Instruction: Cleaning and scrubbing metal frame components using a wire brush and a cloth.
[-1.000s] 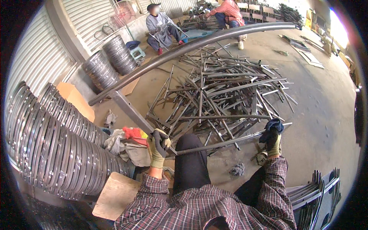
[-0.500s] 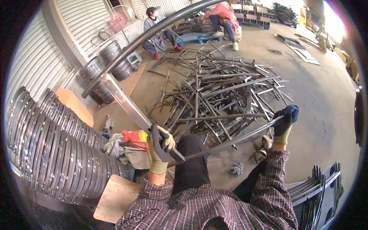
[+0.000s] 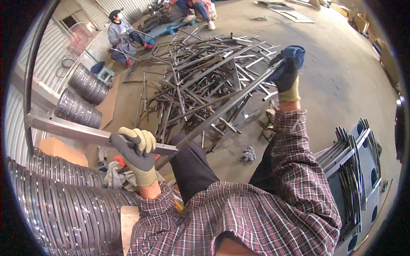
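A metal tube frame is held up across my lap, its flat square bar point(image 3: 77, 130) joining two round tubes. My left hand point(image 3: 136, 149), in a grey and cream glove, is closed around that square bar near its inner end. The nearer round tube point(image 3: 226, 106) runs up to the right. At its far end my right hand point(image 3: 285, 81), gloved in dark and cream, presses a blue cloth point(image 3: 294, 56) around the tube. The other tube point(image 3: 30, 77) of the frame curves upward at the far left.
A heap of loose metal tube parts point(image 3: 205, 81) covers the floor ahead. Stacked black metal rings point(image 3: 72, 205) stand at my left. Dark bars lie on a blue pallet point(image 3: 356, 128) at the right. A grey tuft point(image 3: 247, 154) lies on the floor. A seated person point(image 3: 121, 36) works beyond the heap.
The frame has tilted, its right end rising and its left end swinging outward. My right hand has moved up with the cloth; my left hand has shifted left. The view has turned right.
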A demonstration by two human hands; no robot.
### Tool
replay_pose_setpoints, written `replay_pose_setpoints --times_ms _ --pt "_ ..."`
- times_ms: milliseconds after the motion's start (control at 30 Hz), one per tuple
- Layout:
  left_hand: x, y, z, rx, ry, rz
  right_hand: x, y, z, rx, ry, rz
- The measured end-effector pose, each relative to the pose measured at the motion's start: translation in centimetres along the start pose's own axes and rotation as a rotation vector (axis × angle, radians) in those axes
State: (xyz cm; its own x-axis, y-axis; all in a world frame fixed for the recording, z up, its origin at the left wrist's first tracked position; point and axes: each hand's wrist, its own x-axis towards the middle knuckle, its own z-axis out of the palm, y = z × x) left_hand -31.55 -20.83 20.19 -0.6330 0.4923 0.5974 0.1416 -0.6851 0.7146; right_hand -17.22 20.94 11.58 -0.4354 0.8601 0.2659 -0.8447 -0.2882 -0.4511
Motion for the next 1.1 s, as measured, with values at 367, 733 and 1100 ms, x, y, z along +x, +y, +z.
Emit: replay_pose_setpoints --times_ms 367,733,1100 --pt "1.8 2.0 -0.7 -0.107 -0.036 0.027 -0.7 -4.8 -4.4 -0.368 -0.057 -0.142" --pt "2.0 -5.9 9.4 -0.016 0.161 0.013 -17.9 10.7 8.8 0.223 -0.122 0.303" --pt "1.7 -7.6 9.5 -0.088 0.051 0.05 -20.5 13.3 7.4 0.171 0.068 0.238"
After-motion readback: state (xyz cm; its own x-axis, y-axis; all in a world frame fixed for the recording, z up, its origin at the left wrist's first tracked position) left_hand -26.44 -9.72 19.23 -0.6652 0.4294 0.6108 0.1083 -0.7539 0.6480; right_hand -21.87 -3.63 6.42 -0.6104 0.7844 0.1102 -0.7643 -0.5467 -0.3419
